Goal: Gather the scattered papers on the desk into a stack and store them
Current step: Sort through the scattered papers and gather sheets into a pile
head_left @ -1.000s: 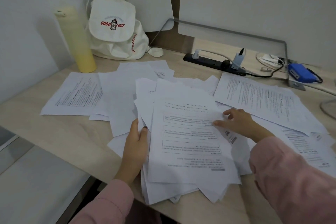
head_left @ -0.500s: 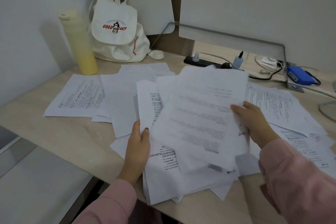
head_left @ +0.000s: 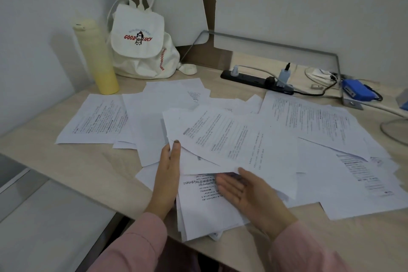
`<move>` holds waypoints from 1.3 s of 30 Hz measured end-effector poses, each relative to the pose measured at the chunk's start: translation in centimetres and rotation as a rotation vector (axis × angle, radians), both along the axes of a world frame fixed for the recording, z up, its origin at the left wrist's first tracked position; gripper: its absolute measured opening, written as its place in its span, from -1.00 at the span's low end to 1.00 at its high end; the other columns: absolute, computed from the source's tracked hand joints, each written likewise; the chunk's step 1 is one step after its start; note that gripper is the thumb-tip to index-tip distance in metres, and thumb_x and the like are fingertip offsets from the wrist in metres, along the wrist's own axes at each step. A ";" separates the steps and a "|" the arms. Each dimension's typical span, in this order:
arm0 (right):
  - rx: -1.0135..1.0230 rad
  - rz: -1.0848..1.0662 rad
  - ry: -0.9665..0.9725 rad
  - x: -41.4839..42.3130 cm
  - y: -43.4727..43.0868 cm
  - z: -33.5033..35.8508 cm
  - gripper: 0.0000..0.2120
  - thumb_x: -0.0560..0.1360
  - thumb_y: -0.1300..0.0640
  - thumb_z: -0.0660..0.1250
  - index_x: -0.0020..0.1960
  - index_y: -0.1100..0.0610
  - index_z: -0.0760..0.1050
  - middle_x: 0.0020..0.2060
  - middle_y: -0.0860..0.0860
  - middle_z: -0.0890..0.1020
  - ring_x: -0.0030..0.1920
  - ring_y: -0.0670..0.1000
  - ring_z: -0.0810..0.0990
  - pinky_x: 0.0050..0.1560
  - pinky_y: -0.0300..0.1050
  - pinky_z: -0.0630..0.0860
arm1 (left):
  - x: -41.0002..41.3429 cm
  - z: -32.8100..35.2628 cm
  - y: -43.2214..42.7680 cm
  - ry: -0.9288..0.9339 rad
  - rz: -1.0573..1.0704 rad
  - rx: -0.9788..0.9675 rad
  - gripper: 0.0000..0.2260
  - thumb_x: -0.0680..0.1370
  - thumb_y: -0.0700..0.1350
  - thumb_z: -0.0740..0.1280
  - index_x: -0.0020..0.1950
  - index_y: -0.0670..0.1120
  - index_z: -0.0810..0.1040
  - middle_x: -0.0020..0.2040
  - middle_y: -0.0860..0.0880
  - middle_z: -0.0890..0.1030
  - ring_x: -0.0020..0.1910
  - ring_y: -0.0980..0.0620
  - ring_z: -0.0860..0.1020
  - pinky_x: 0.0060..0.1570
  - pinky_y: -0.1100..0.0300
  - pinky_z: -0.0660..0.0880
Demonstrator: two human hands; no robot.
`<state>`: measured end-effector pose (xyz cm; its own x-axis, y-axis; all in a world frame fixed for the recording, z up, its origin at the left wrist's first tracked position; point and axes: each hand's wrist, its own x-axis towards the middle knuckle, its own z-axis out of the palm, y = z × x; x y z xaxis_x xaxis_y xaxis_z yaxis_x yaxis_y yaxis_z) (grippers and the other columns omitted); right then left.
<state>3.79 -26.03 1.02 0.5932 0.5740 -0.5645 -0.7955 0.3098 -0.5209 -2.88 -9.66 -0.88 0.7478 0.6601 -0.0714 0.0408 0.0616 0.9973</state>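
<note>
papers (head_left: 231,139) scattered, pale wooden desk (head_left: 66,161), white walls (head_left: 33,28)

Both arms are covered by long pink sleeves. The left sleeve (head_left: 134,243) is plain pink cloth, loose and softly folded, and ends at the wrist. The right sleeve (head_left: 309,249) is the same pink, with a rounded edge at the wrist. The left hand (head_left: 166,179) and right hand (head_left: 249,199) are bare. The left thumbnail (head_left: 176,143) looks dark, as if painted.
</note>
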 end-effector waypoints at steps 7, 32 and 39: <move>-0.057 -0.098 -0.156 0.9 -1.8 0.0 -0.66 0.54 0.13 0.24 0.28 0.22 0.41 0.14 0.26 0.60 0.07 0.21 0.63 -0.02 0.02 0.63 | 0.2 -1.1 0.3 0.087 -0.005 0.157 -0.82 0.56 -0.13 0.23 0.12 0.09 0.37 -0.02 0.21 0.52 -0.02 0.26 0.49 -0.18 0.31 0.37; -0.277 0.026 -0.375 -0.2 -4.3 1.4 -0.82 0.53 0.29 0.22 0.10 0.31 0.50 -0.20 0.15 0.68 -0.27 0.06 0.67 -0.38 -0.15 0.61 | 0.3 -1.1 0.4 0.081 -0.022 0.087 -0.78 0.54 -0.10 0.30 0.15 0.06 0.38 0.08 0.06 0.60 -0.02 0.19 0.57 -0.17 0.28 0.46; -0.378 0.498 -0.368 -1.0 -5.0 2.0 -0.81 0.54 0.28 0.23 -0.01 0.40 0.54 -0.23 0.24 0.70 -0.26 0.09 0.70 -0.25 -0.15 0.65 | 0.5 -1.4 0.5 -0.002 0.011 0.077 -0.52 0.52 -0.10 0.34 0.38 0.09 0.25 0.18 0.18 0.50 0.12 0.26 0.49 0.09 0.27 0.41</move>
